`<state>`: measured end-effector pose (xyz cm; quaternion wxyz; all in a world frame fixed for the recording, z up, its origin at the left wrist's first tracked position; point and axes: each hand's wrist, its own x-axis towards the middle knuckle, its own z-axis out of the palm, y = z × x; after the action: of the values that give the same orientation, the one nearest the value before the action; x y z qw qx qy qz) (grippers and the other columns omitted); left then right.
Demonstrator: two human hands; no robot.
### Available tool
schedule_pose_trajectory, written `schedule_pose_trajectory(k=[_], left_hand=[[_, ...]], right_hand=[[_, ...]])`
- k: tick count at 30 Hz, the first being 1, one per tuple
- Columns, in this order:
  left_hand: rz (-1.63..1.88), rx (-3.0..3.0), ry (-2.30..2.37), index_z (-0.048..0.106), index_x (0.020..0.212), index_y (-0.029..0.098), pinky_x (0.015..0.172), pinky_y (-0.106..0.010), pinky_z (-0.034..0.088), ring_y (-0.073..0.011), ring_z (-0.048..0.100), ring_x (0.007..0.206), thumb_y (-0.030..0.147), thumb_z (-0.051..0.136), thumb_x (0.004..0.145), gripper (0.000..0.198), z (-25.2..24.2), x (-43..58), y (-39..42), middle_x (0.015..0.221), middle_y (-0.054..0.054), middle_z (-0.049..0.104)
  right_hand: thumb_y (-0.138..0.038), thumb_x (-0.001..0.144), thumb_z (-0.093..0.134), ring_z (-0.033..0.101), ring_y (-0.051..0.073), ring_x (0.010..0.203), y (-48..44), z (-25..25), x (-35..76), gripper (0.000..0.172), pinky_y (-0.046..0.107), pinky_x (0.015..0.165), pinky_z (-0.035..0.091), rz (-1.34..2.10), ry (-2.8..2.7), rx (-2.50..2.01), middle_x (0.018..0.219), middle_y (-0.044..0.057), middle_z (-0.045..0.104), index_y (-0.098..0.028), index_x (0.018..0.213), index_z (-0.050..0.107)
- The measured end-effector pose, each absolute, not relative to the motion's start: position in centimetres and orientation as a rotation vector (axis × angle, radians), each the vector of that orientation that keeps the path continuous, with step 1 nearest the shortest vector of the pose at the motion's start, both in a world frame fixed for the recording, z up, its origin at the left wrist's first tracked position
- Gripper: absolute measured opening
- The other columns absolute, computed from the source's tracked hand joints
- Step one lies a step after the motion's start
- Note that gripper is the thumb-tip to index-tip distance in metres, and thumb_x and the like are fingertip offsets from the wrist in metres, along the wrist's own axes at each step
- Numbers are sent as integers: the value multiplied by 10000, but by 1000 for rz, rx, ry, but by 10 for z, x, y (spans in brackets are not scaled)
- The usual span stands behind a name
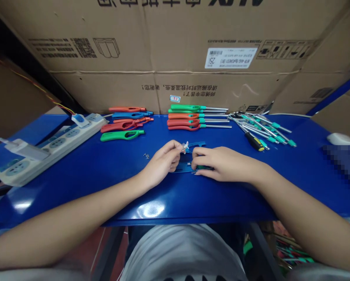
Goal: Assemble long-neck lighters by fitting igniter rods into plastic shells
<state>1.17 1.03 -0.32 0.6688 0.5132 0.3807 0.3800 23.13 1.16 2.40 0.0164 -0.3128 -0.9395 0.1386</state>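
Note:
Between the thumb and fingers of my left hand (166,162) is a small white-and-clear lighter part (186,147), held just above the table. My right hand (218,163) has its fingers curled down on a blue lighter casing half (183,168) that lies flat. A bit of green and a thin metal edge show under those fingers; the rest is hidden by the hand. Just behind the hands lies another blue casing piece (198,144), partly covered. A few small screws (146,156) lie left of my left hand.
Several coloured lighter handles (122,135) lie at back left. Several lighters with metal tubes (184,122) lie behind my hands. A pile of metal tubes (261,127) and a screwdriver (253,141) are at right. A power strip (56,143) stands left; cardboard (128,86) walls the back.

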Motion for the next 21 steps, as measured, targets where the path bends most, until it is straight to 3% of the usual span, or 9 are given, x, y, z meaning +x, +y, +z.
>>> schedule_pose_trajectory(k=[4, 9, 14, 17, 19, 21], left_hand=[[746, 1386, 902, 475, 840, 200, 444, -185, 228, -61, 261, 462, 412, 559, 937, 248, -5, 7, 10, 584, 96, 329], [629, 1695, 1008, 531, 852, 193, 503, -219, 297, -95, 386, 508, 428, 494, 971, 266, -2, 2, 11, 573, 69, 425], [692, 1773, 1052, 528, 851, 197, 530, -234, 305, -105, 378, 524, 468, 444, 994, 318, -4, 0, 17, 576, 69, 417], [736, 1796, 1086, 529, 851, 197, 540, -236, 310, -108, 372, 537, 485, 415, 1005, 346, -8, -1, 23, 596, 64, 420], [761, 1806, 1102, 534, 843, 195, 548, -238, 313, -111, 371, 551, 481, 408, 1006, 353, -10, -2, 26, 615, 58, 425], [772, 1813, 1105, 549, 849, 193, 558, -240, 319, -116, 380, 569, 485, 408, 1004, 360, -11, -3, 28, 631, 51, 431]], right_hand=[[-236, 970, 585, 628, 167, 895, 14, 21, 233, 101, 272, 764, 452, 633, -2826, -922, 1074, 41, 631, -200, 997, 676], [-233, 933, 631, 625, 166, 872, 13, 23, 234, 91, 271, 741, 462, 675, -2815, -955, 1073, 47, 639, -198, 1008, 670], [-161, 942, 574, 636, 170, 891, 12, 23, 231, 84, 283, 781, 471, 657, -2735, -901, 1023, 55, 679, -177, 953, 655], [-171, 949, 558, 639, 138, 714, 13, 20, 226, 79, 271, 700, 486, 730, -2547, -1038, 823, 21, 682, -177, 910, 626], [-196, 954, 550, 604, 112, 535, 14, 18, 223, 69, 246, 586, 495, 931, -2354, -1195, 635, -29, 624, -183, 908, 599], [-223, 956, 551, 586, 101, 441, 16, 14, 220, 68, 220, 478, 497, 1168, -2126, -1307, 572, -54, 588, -187, 901, 569]])
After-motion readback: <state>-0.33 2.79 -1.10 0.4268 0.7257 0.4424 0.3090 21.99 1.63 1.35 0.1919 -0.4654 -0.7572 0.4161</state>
